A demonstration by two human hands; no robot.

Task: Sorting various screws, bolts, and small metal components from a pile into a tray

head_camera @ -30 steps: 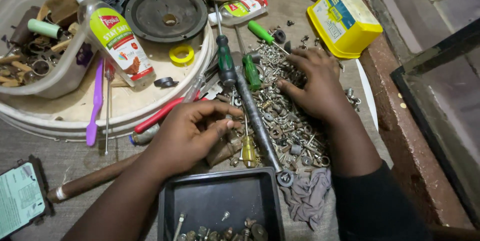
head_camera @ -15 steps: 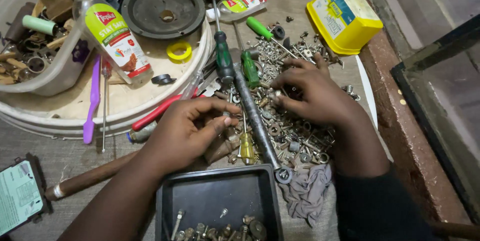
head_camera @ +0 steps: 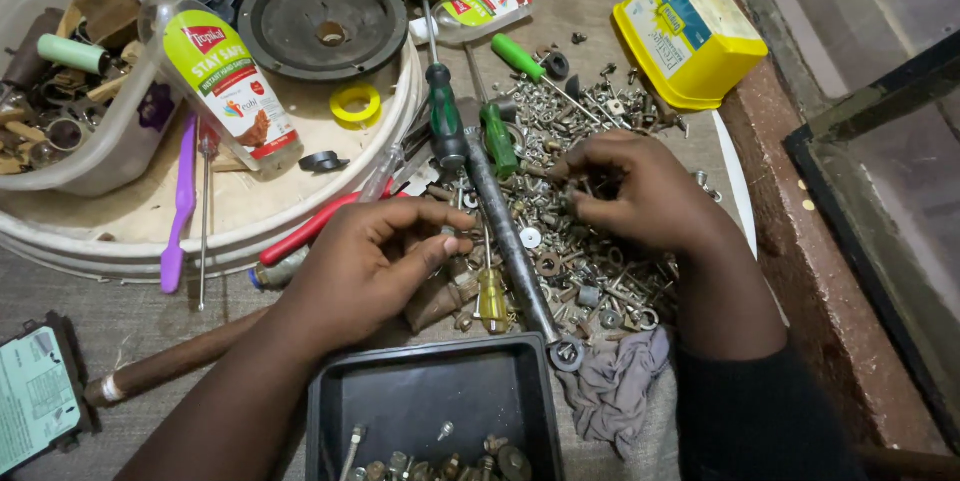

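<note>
My right hand (head_camera: 640,196) rests on a heap of loose screws, nuts and washers (head_camera: 600,271), with thumb and fingertips pinched on a small metal piece from it. My left hand (head_camera: 370,261) lies just left of a long grey metal rod (head_camera: 505,231). Its fingers curl against the thumb beside the heap, and I cannot tell if anything sits between them. Below both hands stands a black rectangular tray (head_camera: 320,421) with several screws and nuts along its near side. A small yellow-handled screwdriver (head_camera: 492,296) lies between the left hand and the tray.
Two green-handled screwdrivers (head_camera: 443,116) lie above the hands, near a yellow lidded tub (head_camera: 685,31). A round white tray (head_camera: 60,246) at left carries a bottle (head_camera: 225,81), a black disc (head_camera: 320,16), a yellow tape ring (head_camera: 355,104) and red-handled pliers (head_camera: 310,226). A grey rag (head_camera: 615,386) lies beside the black tray.
My right hand has pulled its fingers in and pinched within the heap. My left hand's fingers have curled closer to the thumb. The view shifted slightly.
</note>
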